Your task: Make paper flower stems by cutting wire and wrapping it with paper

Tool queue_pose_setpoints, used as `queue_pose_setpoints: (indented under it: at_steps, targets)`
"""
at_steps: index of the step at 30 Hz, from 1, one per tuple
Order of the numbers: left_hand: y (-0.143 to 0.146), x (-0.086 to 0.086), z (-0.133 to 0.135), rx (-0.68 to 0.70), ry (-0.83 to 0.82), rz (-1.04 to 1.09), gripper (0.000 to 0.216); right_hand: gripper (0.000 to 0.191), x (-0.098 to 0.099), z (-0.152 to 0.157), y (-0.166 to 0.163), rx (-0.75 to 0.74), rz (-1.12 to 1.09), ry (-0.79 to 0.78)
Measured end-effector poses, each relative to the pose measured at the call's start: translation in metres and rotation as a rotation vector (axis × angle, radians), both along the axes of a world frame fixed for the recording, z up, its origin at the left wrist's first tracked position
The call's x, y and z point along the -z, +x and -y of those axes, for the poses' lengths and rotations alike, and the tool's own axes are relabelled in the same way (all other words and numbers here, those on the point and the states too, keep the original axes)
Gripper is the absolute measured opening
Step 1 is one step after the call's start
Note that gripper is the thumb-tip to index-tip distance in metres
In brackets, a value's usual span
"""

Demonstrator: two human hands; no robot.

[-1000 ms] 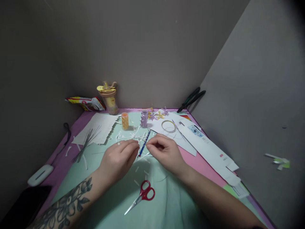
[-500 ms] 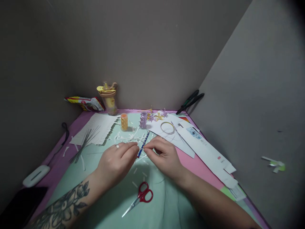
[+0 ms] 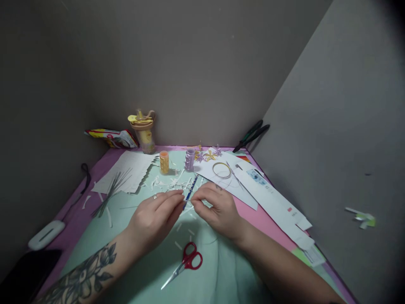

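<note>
My left hand [image 3: 160, 213] and my right hand [image 3: 217, 207] are close together above the cloth, each closed in a pinch. Between their fingertips runs a thin wire [image 3: 187, 201], pale at this spot, and its grey tail sticks out to the left behind my left hand. Whether a paper strip is wrapped on it is too small to tell. Just beyond the fingertips lies a blue pen [image 3: 191, 189], partly hidden by them. Cut white paper strips [image 3: 172, 183] are scattered around it. Nearer to me rest red-handled scissors [image 3: 186, 261], their blades pointing left.
Grey wires [image 3: 112, 192] lie on torn white paper [image 3: 126, 162] at left. Farther back stand an orange spool [image 3: 164, 162], a purple spool [image 3: 189, 160] and a lidded cup [image 3: 145, 135]. A wire ring [image 3: 222, 170], wire flowers [image 3: 209, 155], cut card [image 3: 272, 200] and pliers [image 3: 252, 136] occupy the right.
Both hands stay at nearly the same spot, still pinching. My right fingertips have shifted slightly, and the gap between the hands looks a little wider. The objects on the table have not moved.
</note>
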State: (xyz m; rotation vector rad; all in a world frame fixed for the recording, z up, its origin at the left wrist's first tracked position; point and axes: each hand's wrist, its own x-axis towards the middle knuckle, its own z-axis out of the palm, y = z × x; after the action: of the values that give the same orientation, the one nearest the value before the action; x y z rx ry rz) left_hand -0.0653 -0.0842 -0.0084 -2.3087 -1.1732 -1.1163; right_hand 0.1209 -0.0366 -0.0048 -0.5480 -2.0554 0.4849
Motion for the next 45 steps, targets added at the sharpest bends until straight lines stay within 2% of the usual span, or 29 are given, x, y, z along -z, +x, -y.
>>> queue_pose_setpoints:
  at_steps: [6, 18, 30, 45]
  targets:
    - [0.0, 0.001, 0.002, -0.101, -0.081, 0.025, 0.03, 0.012, -0.001, 0.0, -0.001, -0.01, -0.005, 0.012]
    - [-0.001, -0.004, 0.001, 0.063, -0.065, -0.028, 0.026, 0.012, 0.002, 0.001, -0.001, -0.03, 0.049, 0.023]
    - [-0.001, -0.007, 0.004, 0.064, -0.086, -0.068, 0.022, 0.011, -0.002, -0.002, 0.0, -0.083, 0.127, 0.013]
    - [-0.001, -0.01, 0.001, 0.02, -0.108, -0.084, 0.012, 0.013, -0.002, -0.001, 0.002, 0.001, 0.166, 0.018]
